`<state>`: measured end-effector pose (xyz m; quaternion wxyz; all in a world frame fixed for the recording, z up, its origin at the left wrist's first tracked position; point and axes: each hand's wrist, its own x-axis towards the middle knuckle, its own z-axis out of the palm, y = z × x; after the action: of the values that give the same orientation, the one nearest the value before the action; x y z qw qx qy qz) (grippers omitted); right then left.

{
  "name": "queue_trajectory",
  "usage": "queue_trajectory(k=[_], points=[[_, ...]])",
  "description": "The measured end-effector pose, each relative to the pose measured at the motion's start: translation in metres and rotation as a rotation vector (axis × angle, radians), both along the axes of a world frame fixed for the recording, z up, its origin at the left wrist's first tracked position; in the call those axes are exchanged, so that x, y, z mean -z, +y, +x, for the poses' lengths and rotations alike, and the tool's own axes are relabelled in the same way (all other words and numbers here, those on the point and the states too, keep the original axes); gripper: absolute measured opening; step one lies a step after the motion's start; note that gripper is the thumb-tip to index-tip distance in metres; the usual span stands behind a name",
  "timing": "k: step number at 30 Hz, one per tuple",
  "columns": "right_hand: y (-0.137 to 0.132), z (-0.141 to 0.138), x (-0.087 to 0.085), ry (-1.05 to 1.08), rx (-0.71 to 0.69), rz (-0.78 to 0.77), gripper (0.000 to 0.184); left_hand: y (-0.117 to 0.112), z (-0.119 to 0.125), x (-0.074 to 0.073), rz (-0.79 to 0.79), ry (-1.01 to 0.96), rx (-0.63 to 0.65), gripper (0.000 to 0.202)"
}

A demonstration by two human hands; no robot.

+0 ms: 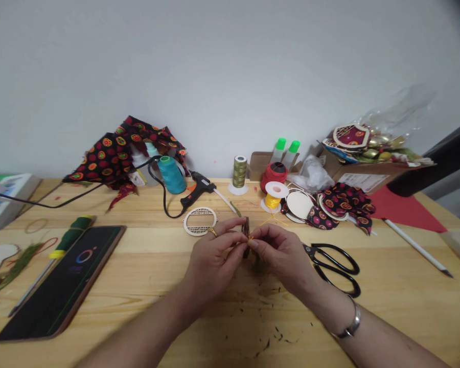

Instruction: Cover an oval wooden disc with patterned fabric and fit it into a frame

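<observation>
Left hand (213,258) pinched closed on brown piece (247,225); right hand (281,250), fingertips together, grips yellow thread (251,237). Scissors (335,267) beside.

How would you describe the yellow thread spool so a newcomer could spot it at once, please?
On the wooden table, look beyond the right hand. The spool stands in front of the red thread, set apart by yellow thread between two pale discs.

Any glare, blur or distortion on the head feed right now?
Head view: soft lighting, no harsh glare; fine detail blurs between the left hand and right hand; same view: the smartphone looks stretched toward the lower left corner; the upper right corner is dark.
</observation>
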<state>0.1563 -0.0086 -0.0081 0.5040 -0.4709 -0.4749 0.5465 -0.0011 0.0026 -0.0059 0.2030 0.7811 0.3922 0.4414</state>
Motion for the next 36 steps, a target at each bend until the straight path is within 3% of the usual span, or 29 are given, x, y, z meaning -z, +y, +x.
queue_trajectory(k=[4, 14, 20, 23, 26, 29, 36], points=[[0.000, 0.000, -0.003, 0.003, 0.007, -0.007, 0.014, 0.000, 0.000, 0.000, 0.013, 0.001, 0.020, 0.015], [-0.001, 0.001, -0.007, 0.181, -0.065, -0.145, 0.018, -0.003, -0.004, 0.004, 0.230, 0.087, 0.080, 0.022], [-0.001, 0.002, -0.004, 0.100, -0.047, -0.111, 0.016, -0.001, -0.004, 0.002, 0.286, 0.143, 0.109, 0.021], [-0.002, 0.003, -0.004, -0.089, -0.004, 0.065, 0.011, -0.001, -0.004, 0.000, 0.245, 0.146, 0.095, 0.019], [-0.005, 0.006, -0.006, -0.366, 0.039, 0.447, 0.007, -0.002, -0.003, 0.000, 0.188, 0.129, 0.087, 0.019], [-0.005, 0.011, -0.007, -0.579, 0.026, 0.776, 0.016, -0.002, -0.003, 0.000, 0.156, 0.121, 0.095, 0.016], [-0.003, 0.018, -0.004, -0.823, -0.016, 1.071, 0.023, -0.001, -0.003, -0.001, 0.118, 0.085, 0.091, 0.015]])
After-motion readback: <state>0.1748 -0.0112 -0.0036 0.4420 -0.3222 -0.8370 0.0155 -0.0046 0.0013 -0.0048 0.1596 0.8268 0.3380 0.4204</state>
